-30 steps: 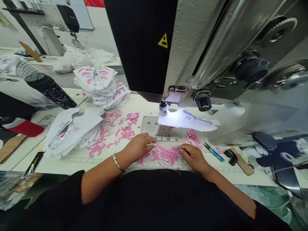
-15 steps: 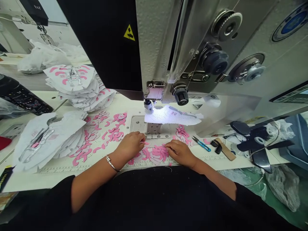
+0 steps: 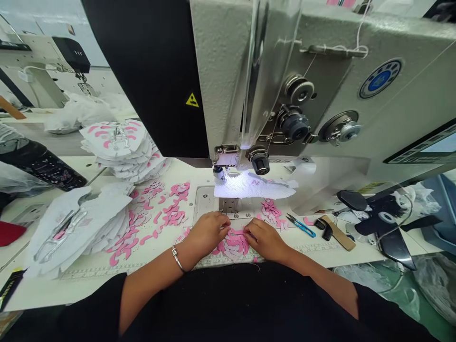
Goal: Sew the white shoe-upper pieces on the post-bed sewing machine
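Note:
My left hand (image 3: 208, 236), a bracelet at its wrist, has its fingers curled in a pinch; what they hold is hidden. Facing it, my right hand (image 3: 264, 241) is closed, its fingertips on the end of a pink curved piece (image 3: 236, 232). Between and below both hands lies a heap of pink curved pieces (image 3: 233, 248), some showing pale undersides. Just beyond, a white textured fabric panel (image 3: 254, 186) with a grey edge and pink lettering lies under the lit needle area of the sewing machine (image 3: 224, 175).
Left are loose pink pieces (image 3: 173, 213), two stacks of white panels (image 3: 76, 228) (image 3: 119, 142) and a dark bottle (image 3: 44, 159). Blue thread snips (image 3: 302, 226), a brown strip (image 3: 342, 235) and a small black fan (image 3: 388, 228) sit to the right. A ruler tape (image 3: 142, 266) runs along the front edge.
The view has tilted up, so everything sits lower in the picture. My left hand has moved right, closer to my right hand, over the pink heap. The white panel stays under the needle.

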Available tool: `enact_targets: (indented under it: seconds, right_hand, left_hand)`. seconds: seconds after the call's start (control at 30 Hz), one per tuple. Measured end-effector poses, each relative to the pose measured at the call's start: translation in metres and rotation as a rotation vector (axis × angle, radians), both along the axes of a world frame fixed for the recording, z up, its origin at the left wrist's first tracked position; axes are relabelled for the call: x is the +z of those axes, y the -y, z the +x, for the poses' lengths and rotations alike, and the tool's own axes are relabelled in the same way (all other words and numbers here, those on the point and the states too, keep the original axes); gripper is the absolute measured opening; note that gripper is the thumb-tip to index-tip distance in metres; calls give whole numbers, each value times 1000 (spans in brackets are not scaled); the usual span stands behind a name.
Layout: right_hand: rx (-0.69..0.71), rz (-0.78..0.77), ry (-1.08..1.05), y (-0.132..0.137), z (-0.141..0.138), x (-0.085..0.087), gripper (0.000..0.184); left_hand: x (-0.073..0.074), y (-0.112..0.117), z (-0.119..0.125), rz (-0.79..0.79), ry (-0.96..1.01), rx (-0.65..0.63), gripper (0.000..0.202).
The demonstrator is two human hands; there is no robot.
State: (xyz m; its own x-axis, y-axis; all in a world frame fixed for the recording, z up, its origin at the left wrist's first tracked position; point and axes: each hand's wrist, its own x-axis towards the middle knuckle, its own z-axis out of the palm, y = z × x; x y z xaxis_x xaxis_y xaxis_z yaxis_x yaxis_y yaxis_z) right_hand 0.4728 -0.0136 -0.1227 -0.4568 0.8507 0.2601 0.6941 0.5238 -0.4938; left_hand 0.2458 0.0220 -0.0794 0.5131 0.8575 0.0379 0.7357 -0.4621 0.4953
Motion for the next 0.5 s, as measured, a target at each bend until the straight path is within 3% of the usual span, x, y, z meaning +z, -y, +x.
enact_targets:
  seconds: [0.13,0.27,0.37,0.5]
  right_hand:
    - [35,-5,-87,0,-5,22,5]
    - [127,-49,-143,-8,-19,62,4]
    - [135,-141,-268,-14,-32,87,7]
    - [84,-234,-421,-16,-42,98,14]
  left_hand:
    - [18,10,-4,-114,129,33,19]
    - [41,21,-5,-405,426,43,27]
    - [53,24,-11,-486,539,129,30]
    - [61,25,-22,-550,603,111,30]
